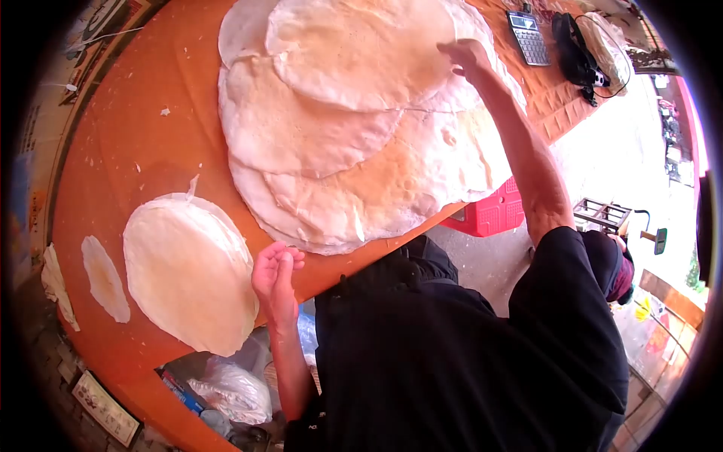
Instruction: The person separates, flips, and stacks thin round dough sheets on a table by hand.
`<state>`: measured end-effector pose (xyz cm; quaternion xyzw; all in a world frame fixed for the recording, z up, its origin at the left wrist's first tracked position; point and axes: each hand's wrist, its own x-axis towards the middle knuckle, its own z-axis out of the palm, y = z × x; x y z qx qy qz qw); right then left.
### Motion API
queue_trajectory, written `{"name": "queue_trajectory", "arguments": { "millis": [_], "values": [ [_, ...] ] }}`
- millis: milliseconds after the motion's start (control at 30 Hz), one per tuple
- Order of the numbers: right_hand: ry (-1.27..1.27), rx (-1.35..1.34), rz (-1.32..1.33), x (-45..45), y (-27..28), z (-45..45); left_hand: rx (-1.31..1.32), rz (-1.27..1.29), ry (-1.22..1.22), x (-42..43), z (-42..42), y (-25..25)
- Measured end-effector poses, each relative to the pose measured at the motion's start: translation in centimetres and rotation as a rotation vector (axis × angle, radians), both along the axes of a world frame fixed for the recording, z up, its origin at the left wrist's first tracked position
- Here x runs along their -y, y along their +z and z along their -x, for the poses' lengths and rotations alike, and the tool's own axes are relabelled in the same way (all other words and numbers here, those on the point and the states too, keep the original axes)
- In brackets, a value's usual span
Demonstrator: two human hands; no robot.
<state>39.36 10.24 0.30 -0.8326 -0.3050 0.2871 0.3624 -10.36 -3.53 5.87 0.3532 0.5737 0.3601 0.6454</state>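
Observation:
Large, thin, round flatbreads lie overlapping in a wide pile on the orange-covered table. Over the right part of the uppermost flatbread is my right hand, its fingers bent a little and apart; whether the fingertips touch the bread I cannot tell. My left hand is at the table's near edge, fingers curled in and thumb pressed to them. Anything inside that hand is too small to make out. Just left of it sits a stack of smaller round sheets, pale and slightly uneven at the rim.
A small oval piece and a folded strip lie at the table's left. A calculator and a black bag are at the far right. Below the table are a red crate and a plastic bag.

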Motion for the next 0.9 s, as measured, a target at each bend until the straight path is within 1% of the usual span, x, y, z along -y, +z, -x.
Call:
{"name": "queue_trajectory", "arguments": {
  "millis": [33, 100, 167, 200, 233, 300, 333, 367, 433, 467, 500, 533, 567, 633, 667, 700, 733, 800, 833, 867, 900],
  "values": [
    [-0.050, 0.081, 0.042, 0.5, -0.4, 0.0, -0.004, -0.001, -0.003, -0.1, -0.4, -0.4],
    [-0.100, 0.108, 0.045, 0.8, -0.6, 0.4, -0.045, 0.004, -0.087, -0.3, -1.2, -1.3],
    [-0.165, -0.014, 0.085, 0.8, 0.2, 1.0, -0.030, 0.022, -0.101, -0.3, -2.3, -1.9],
    [-0.226, -0.124, 0.021, 0.5, 0.0, 0.9, -0.017, 0.024, -0.115, -0.4, -2.8, -2.1],
    [-0.229, -0.129, 0.020, 0.3, -0.3, 0.3, -0.006, 0.026, -0.130, -0.6, -3.4, -2.2],
    [-0.321, -0.453, 0.009, 0.1, 0.3, -0.5, 0.010, 0.026, -0.148, -0.8, -4.3, -2.2],
    [-0.296, -0.531, 0.042, 0.1, 0.9, -0.3, 0.036, 0.022, -0.161, -0.9, -4.8, -2.3],
    [-0.296, -0.532, 0.042, 0.3, 1.3, 0.0, 0.035, 0.022, -0.161, -1.0, -5.2, -2.3],
    [0.029, -0.414, -0.062, 0.6, 2.6, 0.8, 0.035, 0.056, -0.183, -1.2, -6.1, -2.2],
    [0.097, -0.340, -0.123, -0.1, 3.1, 1.2, 0.030, 0.059, -0.186, -1.3, -6.7, -2.2],
    [0.346, -0.069, -0.157, -0.4, 6.4, 1.9, 0.042, 0.074, -0.206, -1.4, -7.2, -2.3],
    [0.538, 0.230, -0.226, -0.7, 9.7, 2.7, 0.053, 0.091, -0.230, -1.5, -7.8, -2.4],
    [0.694, 0.806, -0.297, 0.0, 13.8, 5.1, 0.045, 0.096, -0.237, -1.6, -8.4, -2.5],
    [0.447, -0.173, -0.650, -0.7, 15.5, 7.4, 0.154, 0.172, -0.243, -2.1, -9.7, -2.6],
    [0.552, -0.071, -0.774, -1.2, 16.4, 7.7, 0.195, 0.187, -0.243, -2.4, -10.2, -2.7],
    [0.290, -0.629, -0.687, -1.4, 17.6, 7.5, 0.193, 0.187, -0.240, -2.8, -10.5, -2.8],
    [0.189, -0.564, -0.854, -0.6, 16.8, 7.7, 0.296, 0.226, -0.218, -3.3, -10.9, -3.1],
    [0.097, -0.487, -1.011, 1.2, 14.6, 7.1, 0.464, 0.281, -0.196, -4.1, -11.6, -3.8],
    [0.026, -0.633, -0.756, 1.9, 13.6, 6.1, 0.470, 0.284, -0.190, -4.4, -11.8, -4.1],
    [-0.046, -0.770, -0.497, 2.8, 12.1, 4.9, 0.547, 0.320, -0.159, -4.6, -12.0, -4.3],
    [-0.056, -0.683, -0.319, 3.5, 8.3, 2.5, 0.619, 0.363, -0.134, -4.7, -12.2, -4.6]
  ]
}}
